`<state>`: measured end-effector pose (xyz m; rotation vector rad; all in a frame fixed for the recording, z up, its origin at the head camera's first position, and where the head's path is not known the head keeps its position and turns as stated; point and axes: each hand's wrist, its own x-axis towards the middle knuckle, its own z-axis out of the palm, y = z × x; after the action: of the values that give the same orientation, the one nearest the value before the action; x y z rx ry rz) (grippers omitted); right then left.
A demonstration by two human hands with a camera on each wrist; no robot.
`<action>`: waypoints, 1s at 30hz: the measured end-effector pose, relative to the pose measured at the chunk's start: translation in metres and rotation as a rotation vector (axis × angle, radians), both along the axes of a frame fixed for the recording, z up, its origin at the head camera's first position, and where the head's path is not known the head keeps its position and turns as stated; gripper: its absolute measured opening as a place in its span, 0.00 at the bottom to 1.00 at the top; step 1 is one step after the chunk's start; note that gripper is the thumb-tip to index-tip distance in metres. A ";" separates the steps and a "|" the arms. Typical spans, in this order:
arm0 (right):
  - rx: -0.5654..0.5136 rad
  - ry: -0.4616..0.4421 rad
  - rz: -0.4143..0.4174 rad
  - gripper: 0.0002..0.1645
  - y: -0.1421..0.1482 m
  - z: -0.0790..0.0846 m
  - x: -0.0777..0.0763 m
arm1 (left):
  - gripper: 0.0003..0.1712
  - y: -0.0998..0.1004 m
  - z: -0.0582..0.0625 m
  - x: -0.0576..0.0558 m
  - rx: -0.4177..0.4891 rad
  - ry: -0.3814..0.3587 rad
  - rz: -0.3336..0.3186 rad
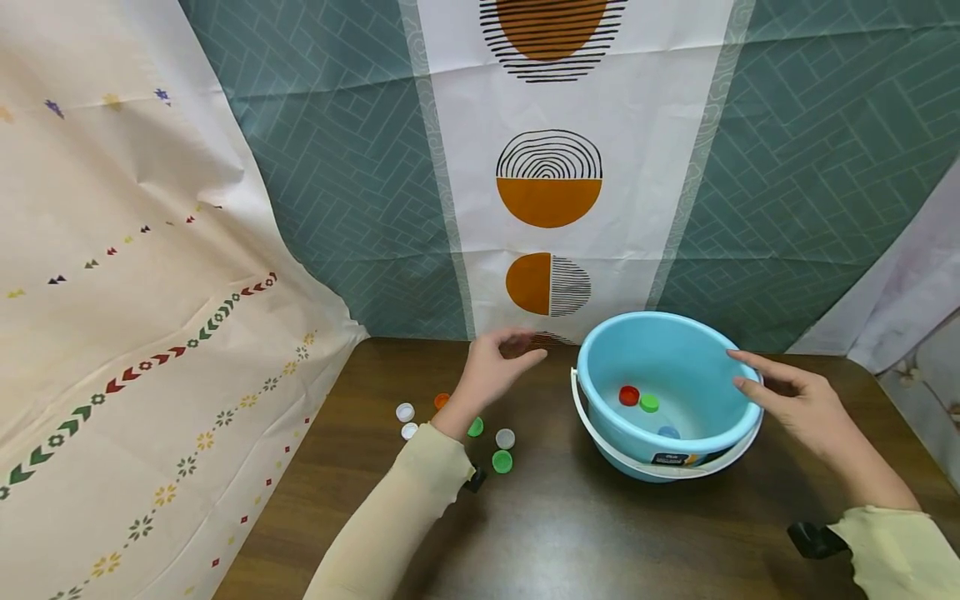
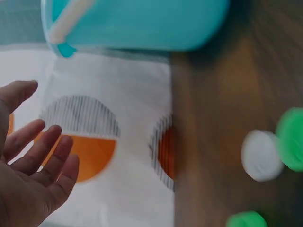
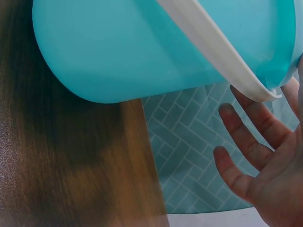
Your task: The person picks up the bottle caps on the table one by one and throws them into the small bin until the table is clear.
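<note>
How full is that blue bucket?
Nearly empty: the blue bucket shows only a red cap, a green cap and a blue cap inside.

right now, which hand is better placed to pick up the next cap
Probably the left hand: it is empty and nearer the caps on the table, while the right hand is across the bucket from them, at its rim.
</note>
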<state>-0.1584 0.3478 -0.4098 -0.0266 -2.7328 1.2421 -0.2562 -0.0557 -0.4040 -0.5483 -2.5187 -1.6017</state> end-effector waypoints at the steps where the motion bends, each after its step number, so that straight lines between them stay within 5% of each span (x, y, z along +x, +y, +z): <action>1: 0.003 -0.001 0.000 0.30 0.000 0.000 0.000 | 0.23 -0.005 -0.005 0.000 -0.033 -0.017 0.005; 13: 0.007 0.009 0.000 0.30 -0.002 0.001 0.001 | 0.31 -0.036 -0.057 0.007 -0.484 -0.173 -0.094; 23: 0.001 0.003 -0.001 0.30 -0.003 0.001 0.002 | 0.20 -0.035 -0.071 0.019 -0.691 -0.275 -0.102; 30: 0.004 0.008 -0.007 0.30 -0.003 0.001 0.002 | 0.21 -0.031 -0.074 0.022 -0.763 -0.294 -0.093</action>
<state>-0.1565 0.3449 -0.4087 -0.0305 -2.7263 1.2323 -0.2347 -0.0868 -0.4784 -0.5172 -3.3485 -0.7161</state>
